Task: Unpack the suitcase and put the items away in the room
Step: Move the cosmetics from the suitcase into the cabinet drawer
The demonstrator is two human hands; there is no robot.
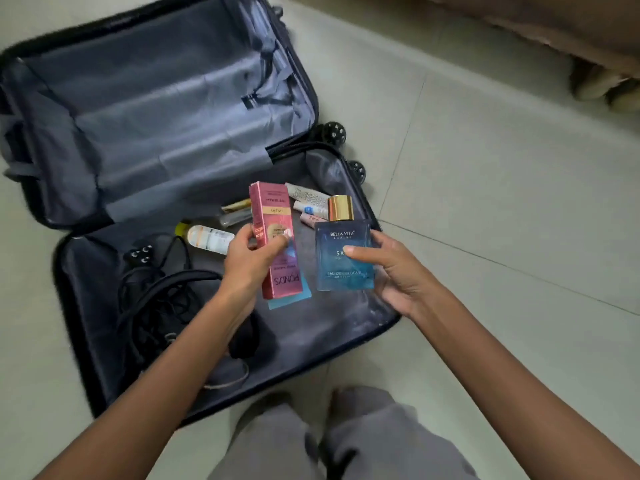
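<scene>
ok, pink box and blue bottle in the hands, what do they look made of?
The pink box: printed cardboard by the look of it, with a slight satin finish; it has sharp folded edges and flat panels. The blue bottle: probably glass, a glossy translucent blue, square with thick-looking walls. Its cap: shiny gold, either metal or metallised plastic; I cannot tell which.
</scene>
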